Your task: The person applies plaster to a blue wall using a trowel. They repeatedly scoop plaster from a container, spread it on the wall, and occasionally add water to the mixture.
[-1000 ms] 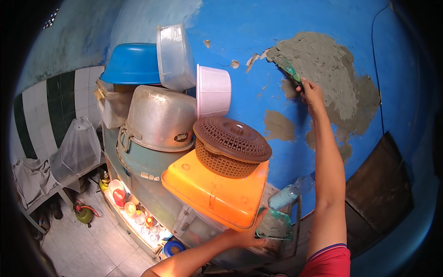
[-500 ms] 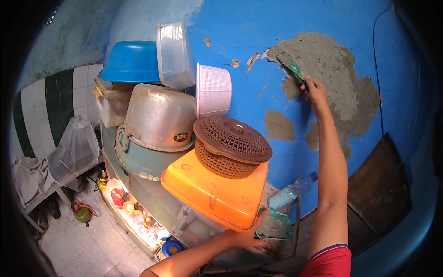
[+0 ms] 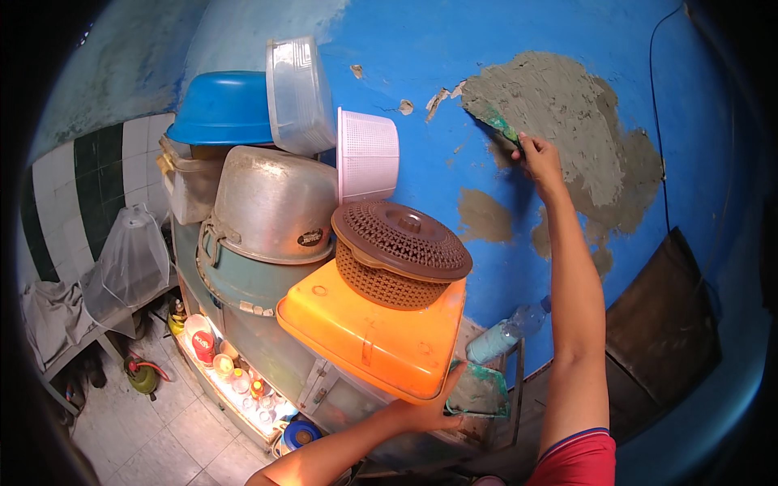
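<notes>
My right hand (image 3: 540, 162) is closed round the handle of a small green-stained scraper (image 3: 504, 126). Its blade lies against the lower left edge of a grey mortar patch (image 3: 567, 105) on the blue wall (image 3: 389, 49). Lower down, beside the orange box, my left hand (image 3: 425, 411) grips the left side of a green-rimmed tray (image 3: 504, 397) with grey mortar in it. Part of that grip is hidden behind the tray and the box. Smaller grey patches (image 3: 484, 216) mark the wall under the large one.
A brown lidded basket (image 3: 397, 283) stands on the orange box (image 3: 365, 332). Left of it are stacked a metal pot (image 3: 275, 202), a blue basin (image 3: 219, 105), a clear tub (image 3: 300, 97) and a pink basket (image 3: 369, 154). A plastic bottle (image 3: 506, 332) leans near the wall.
My right hand and the scraper have shifted slightly left and down along the patch's edge. My left hand stays at the tray, its fingers a little more spread. The whole view has shifted slightly.
</notes>
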Tool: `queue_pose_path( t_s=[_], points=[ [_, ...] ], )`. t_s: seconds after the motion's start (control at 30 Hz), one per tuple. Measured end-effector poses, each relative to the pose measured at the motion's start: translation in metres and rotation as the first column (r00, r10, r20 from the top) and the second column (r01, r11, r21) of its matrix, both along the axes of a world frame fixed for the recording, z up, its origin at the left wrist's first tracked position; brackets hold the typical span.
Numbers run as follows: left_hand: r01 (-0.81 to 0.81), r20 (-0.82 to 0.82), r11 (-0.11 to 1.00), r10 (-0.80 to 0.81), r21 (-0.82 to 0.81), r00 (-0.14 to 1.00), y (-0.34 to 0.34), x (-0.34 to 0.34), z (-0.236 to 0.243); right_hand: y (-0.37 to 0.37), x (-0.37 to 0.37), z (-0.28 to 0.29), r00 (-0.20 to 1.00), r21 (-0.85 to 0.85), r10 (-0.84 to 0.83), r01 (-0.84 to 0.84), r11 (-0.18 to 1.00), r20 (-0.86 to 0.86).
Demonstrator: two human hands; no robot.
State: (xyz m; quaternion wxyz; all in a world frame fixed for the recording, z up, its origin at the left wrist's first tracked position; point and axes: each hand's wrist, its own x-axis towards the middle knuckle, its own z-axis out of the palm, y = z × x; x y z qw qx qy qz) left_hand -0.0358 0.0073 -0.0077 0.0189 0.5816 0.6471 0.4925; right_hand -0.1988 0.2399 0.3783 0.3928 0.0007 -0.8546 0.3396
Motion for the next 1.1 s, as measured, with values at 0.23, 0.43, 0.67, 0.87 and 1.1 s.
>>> queue_pose_path(
  t_s=[0.23, 0.43, 0.67, 0.87, 1.1],
  points=[
    [0.019, 0.040, 0.998, -0.017, -0.054, 0.999, -0.003, -0.002, 0.001, 0.007, 0.031, 0.010, 0.999, -0.052, 0.024, -0.025, 0.998, -0.026],
    [0.037, 0.015, 0.999, -0.037, -0.005, 0.999, 0.001, -0.001, -0.001, -0.022, -0.029, 0.012, 0.994, -0.043, 0.098, -0.100, 0.994, -0.054],
    [0.017, 0.017, 0.999, -0.016, -0.027, 1.000, -0.003, -0.001, 0.001, 0.011, -0.011, 0.012, 0.997, 0.103, -0.070, 0.072, 0.992, -0.019],
    [0.083, 0.047, 0.996, -0.081, -0.036, 0.996, -0.002, -0.001, 0.003, -0.007, -0.016, 0.012, 0.945, 0.398, 0.025, 0.114, 0.910, -0.326],
    [0.057, 0.028, 0.996, -0.056, -0.065, 0.998, -0.005, -0.003, 0.004, -0.034, -0.025, -0.033, 0.795, 0.699, -0.184, 0.599, 0.390, -0.578]
  ],
)
